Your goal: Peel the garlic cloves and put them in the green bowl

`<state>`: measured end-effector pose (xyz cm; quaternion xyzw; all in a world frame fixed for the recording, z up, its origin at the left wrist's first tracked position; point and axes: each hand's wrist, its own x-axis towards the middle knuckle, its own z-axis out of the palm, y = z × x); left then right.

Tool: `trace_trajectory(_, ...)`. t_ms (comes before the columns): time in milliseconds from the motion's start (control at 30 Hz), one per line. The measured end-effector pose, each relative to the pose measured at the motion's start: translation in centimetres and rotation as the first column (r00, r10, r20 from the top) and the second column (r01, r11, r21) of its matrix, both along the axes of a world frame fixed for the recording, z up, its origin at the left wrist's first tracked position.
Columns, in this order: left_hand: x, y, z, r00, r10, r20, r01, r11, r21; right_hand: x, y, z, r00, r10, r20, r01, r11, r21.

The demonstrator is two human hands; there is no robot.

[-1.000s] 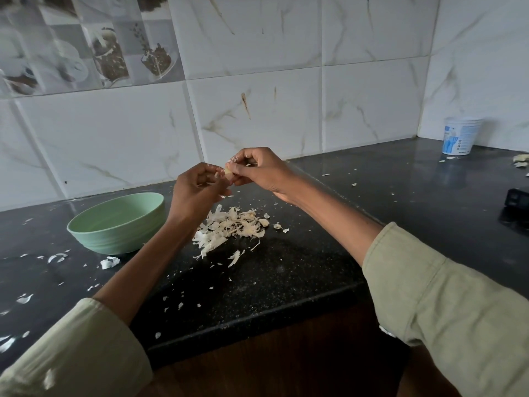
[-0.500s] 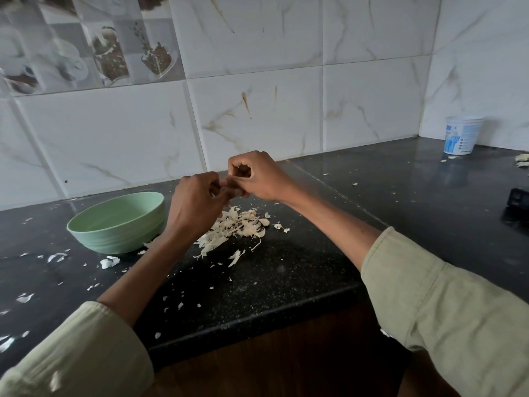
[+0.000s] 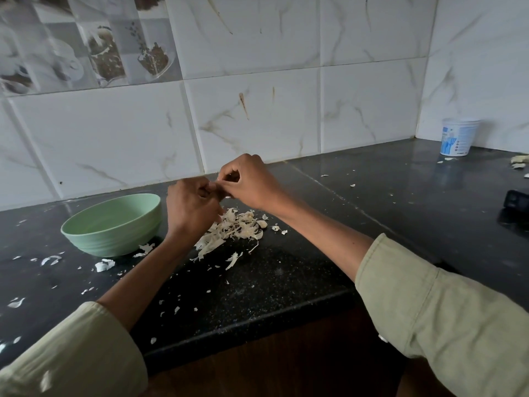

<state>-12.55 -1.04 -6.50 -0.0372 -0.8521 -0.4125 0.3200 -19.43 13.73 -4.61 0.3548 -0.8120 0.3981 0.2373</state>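
Both hands, left (image 3: 191,207) and right (image 3: 249,181), clenched together over peel pile (image 3: 234,229), grasped item hidden, beside green bowl (image 3: 114,224).

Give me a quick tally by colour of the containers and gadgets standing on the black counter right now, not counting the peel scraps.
Green: 1, the round pale green plastic bowl
White: 1, the white plastic tub with blue print
Black: 1, the small black device at the right edge
Total: 3

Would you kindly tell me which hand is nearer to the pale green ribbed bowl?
Left. The left hand is just right of the pale green ribbed bowl; the right hand lies farther right, beyond the left.
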Motion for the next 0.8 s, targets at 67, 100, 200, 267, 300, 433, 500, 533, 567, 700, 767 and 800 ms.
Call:
trace_trajectory(67,0.0,-0.2,-0.1,0.998,0.066,-0.020,-0.067,0.997,-0.030,0.2,-0.6,-0.2,0.998,-0.025,-0.055,0.027,0.999,0.031)
trace_trajectory(100,0.0,-0.3,0.0,0.994,0.107,-0.035,-0.110,0.991,-0.078,0.3,-0.7,-0.2,0.998,-0.016,-0.057,0.018,0.999,0.033)
trace_trajectory(200,0.2,-0.4,0.0,0.982,0.171,-0.084,-0.185,0.959,-0.214,0.2,-0.4,-0.1,0.999,0.040,-0.013,-0.039,0.999,0.032)
trace_trajectory(267,0.1,-0.4,0.0,0.978,0.167,-0.128,-0.198,0.936,-0.291,0.0,-0.3,-0.2,0.997,0.066,0.026,-0.067,0.996,0.052)
trace_trajectory(300,0.1,-0.4,-0.1,0.976,0.161,-0.148,-0.201,0.925,-0.323,-0.1,-0.2,-0.2,0.996,0.077,0.055,-0.080,0.995,0.060)
trace_trajectory(433,0.5,-0.3,0.1,0.974,0.117,-0.193,-0.181,0.914,-0.363,0.2,0.3,0.3,0.971,0.146,0.191,-0.159,0.986,0.052)
trace_trajectory(500,0.6,-0.4,0.1,0.975,0.086,-0.204,-0.162,0.905,-0.392,0.3,0.6,0.5,0.949,0.194,0.249,-0.212,0.976,0.044)
trace_trajectory(533,0.6,-0.4,0.1,0.976,0.079,-0.202,-0.159,0.896,-0.415,0.2,0.8,0.5,0.932,0.228,0.283,-0.247,0.968,0.034)
trace_trajectory(567,0.6,-0.4,0.0,0.976,0.076,-0.205,-0.161,0.884,-0.438,0.2,1.0,0.6,0.911,0.262,0.319,-0.282,0.959,0.019)
trace_trajectory(700,0.3,-0.3,-0.1,0.975,0.018,-0.221,-0.122,0.878,-0.464,-0.1,2.1,0.9,0.852,0.345,0.393,-0.374,0.927,-0.004)
trace_trajectory(767,0.0,-0.4,0.0,0.983,-0.042,-0.181,-0.046,0.890,-0.454,-0.2,2.7,1.2,0.838,0.354,0.415,-0.391,0.920,0.004)
trace_trajectory(800,-0.1,-0.5,0.1,0.984,-0.061,-0.169,-0.021,0.895,-0.446,-0.3,3.0,1.3,0.830,0.359,0.427,-0.396,0.918,-0.003)
